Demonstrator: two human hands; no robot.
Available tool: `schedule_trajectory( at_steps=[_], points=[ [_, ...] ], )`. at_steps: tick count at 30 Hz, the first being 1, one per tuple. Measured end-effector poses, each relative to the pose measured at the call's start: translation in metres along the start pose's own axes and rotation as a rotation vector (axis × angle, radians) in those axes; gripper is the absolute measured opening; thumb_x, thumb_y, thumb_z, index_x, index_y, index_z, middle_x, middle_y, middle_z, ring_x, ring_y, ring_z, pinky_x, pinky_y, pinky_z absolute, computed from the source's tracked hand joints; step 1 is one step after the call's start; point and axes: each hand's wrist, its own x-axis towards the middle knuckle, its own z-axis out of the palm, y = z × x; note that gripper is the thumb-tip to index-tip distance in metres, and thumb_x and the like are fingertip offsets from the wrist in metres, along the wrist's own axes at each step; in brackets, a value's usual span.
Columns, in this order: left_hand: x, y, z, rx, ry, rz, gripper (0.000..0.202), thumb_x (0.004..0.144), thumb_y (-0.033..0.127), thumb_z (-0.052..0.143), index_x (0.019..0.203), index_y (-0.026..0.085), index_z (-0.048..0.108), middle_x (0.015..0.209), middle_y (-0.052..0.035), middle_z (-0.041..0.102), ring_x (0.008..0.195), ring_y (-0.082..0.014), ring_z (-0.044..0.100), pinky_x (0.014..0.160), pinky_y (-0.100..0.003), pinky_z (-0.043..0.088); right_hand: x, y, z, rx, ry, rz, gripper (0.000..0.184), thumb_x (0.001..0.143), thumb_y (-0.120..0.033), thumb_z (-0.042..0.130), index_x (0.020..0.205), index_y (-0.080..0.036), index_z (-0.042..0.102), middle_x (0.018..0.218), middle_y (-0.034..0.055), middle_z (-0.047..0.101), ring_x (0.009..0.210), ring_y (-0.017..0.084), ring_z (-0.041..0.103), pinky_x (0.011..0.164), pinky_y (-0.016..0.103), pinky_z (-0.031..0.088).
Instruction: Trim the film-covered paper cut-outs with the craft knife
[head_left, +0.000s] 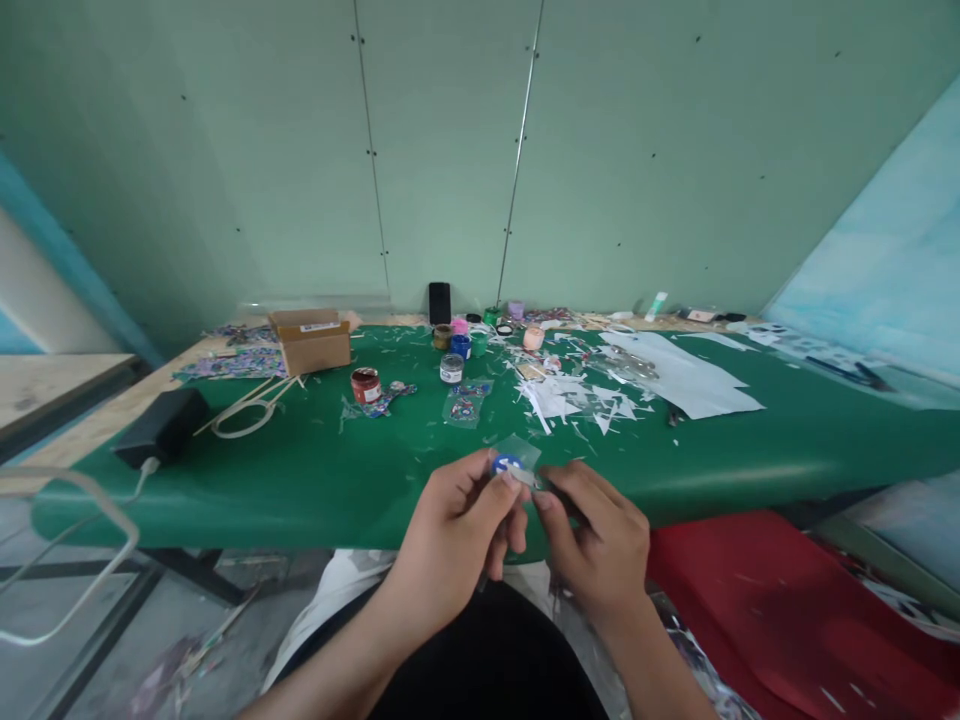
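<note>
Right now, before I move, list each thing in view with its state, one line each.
Left hand: pinching
Blue piece: held, with clear film beside it
Right hand: fingers curled in, grip unclear
Red jar: upright
Cardboard box: open
Phone: on end, face dark
Black adapter: white cord plugged in
Paper scraps: scattered
White sheet: spread out

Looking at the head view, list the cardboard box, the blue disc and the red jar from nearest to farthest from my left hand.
From your left hand:
1. Blue disc, pinched in its fingers.
2. Red jar, ahead and to the left.
3. Cardboard box, farther back and farther left.
</note>
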Motion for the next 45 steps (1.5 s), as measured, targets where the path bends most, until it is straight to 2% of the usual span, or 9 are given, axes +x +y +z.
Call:
schedule_trajectory(
  at_steps=[3,7,13,20,27,34,38,41,45],
  points=[
    [0.0,0.0,0.001,-0.046,-0.015,-0.024,0.025,0.085,0.036,0.055,0.069,0.017,0.053,0.046,0.0066,0.051,0.029,-0.0021,0.034,0.032,-0.015,0.021,0.002,0.0,-0.002,-0.007,0.018,0.008,0.016,0.093,-0.024,0.052,0.084,-0.02,0.064,0.065,0.0013,0.061,0.051,0.013,0.055,0.047,0.024,0.041],
    [-0.001,0.004,0.0,-0.037,-0.019,-0.017,0.025,0.084,0.034,0.057,0.067,0.017,0.055,0.045,0.0067,0.05,0.029,-0.0015,0.032,0.031,-0.015,0.021,0.006,-0.004,-0.004,0.098,-0.02,0.007,0.017,0.094,-0.025,0.051,0.082,-0.02,0.062,0.064,0.0004,0.062,0.054,0.013,0.059,0.05,0.023,0.043],
    [-0.006,0.003,0.003,-0.155,0.003,-0.02,0.025,0.084,0.037,0.06,0.07,0.017,0.058,0.045,0.0056,0.054,0.028,-0.0026,0.037,0.03,-0.014,0.023,-0.005,-0.018,0.012,0.166,-0.002,0.133,0.023,0.097,-0.025,0.041,0.082,-0.021,0.057,0.058,-0.0044,0.059,0.044,0.01,0.053,0.044,0.02,0.038],
    [-0.007,0.004,0.009,-0.25,0.052,0.008,0.026,0.08,0.037,0.065,0.067,0.016,0.057,0.048,0.0015,0.06,0.033,-0.0055,0.044,0.033,-0.015,0.033,-0.018,-0.029,0.024,0.056,-0.035,0.295,0.02,0.094,-0.026,0.041,0.101,-0.023,0.059,0.058,-0.0038,0.059,0.043,0.014,0.054,0.045,0.023,0.039],
    [-0.009,0.001,0.01,-0.216,0.126,0.029,0.027,0.08,0.037,0.064,0.063,0.018,0.053,0.048,0.0033,0.058,0.035,-0.0057,0.044,0.036,-0.016,0.035,-0.015,-0.032,0.025,0.006,-0.12,0.286,0.021,0.087,-0.021,0.042,0.103,-0.024,0.056,0.068,-0.0005,0.066,0.046,0.014,0.056,0.041,0.023,0.036],
    [-0.009,0.0,0.009,-0.18,0.125,0.033,0.024,0.079,0.034,0.062,0.064,0.018,0.055,0.045,0.0039,0.056,0.036,-0.0061,0.044,0.038,-0.016,0.036,-0.016,-0.033,0.028,-0.008,-0.081,0.294,0.015,0.084,-0.022,0.041,0.094,-0.025,0.052,0.053,-0.0055,0.058,0.035,0.013,0.044,0.036,0.023,0.027],
    [-0.009,0.002,0.006,-0.17,0.095,0.018,0.023,0.079,0.033,0.063,0.063,0.017,0.056,0.044,0.0038,0.054,0.038,-0.0074,0.047,0.04,-0.017,0.038,-0.016,-0.033,0.027,0.049,-0.11,0.245,0.018,0.079,-0.018,0.043,0.094,-0.025,0.049,0.05,-0.0079,0.055,0.035,0.013,0.045,0.037,0.021,0.029],
    [-0.011,0.005,0.005,-0.154,0.091,0.023,0.024,0.079,0.034,0.064,0.063,0.018,0.056,0.044,0.0033,0.055,0.039,-0.0083,0.048,0.041,-0.018,0.038,-0.014,-0.033,0.024,0.105,-0.141,0.229,0.015,0.08,-0.019,0.044,0.093,-0.026,0.048,0.051,-0.0084,0.056,0.035,0.012,0.045,0.037,0.021,0.03],
    [-0.013,0.007,0.003,-0.128,0.063,0.038,0.023,0.079,0.031,0.062,0.061,0.018,0.055,0.043,0.003,0.055,0.038,-0.0078,0.046,0.04,-0.018,0.037,-0.011,-0.035,0.02,0.183,-0.187,0.246,0.008,0.089,-0.023,0.04,0.088,-0.026,0.047,0.049,-0.0083,0.055,0.035,0.012,0.047,0.038,0.021,0.032]
  ],
)
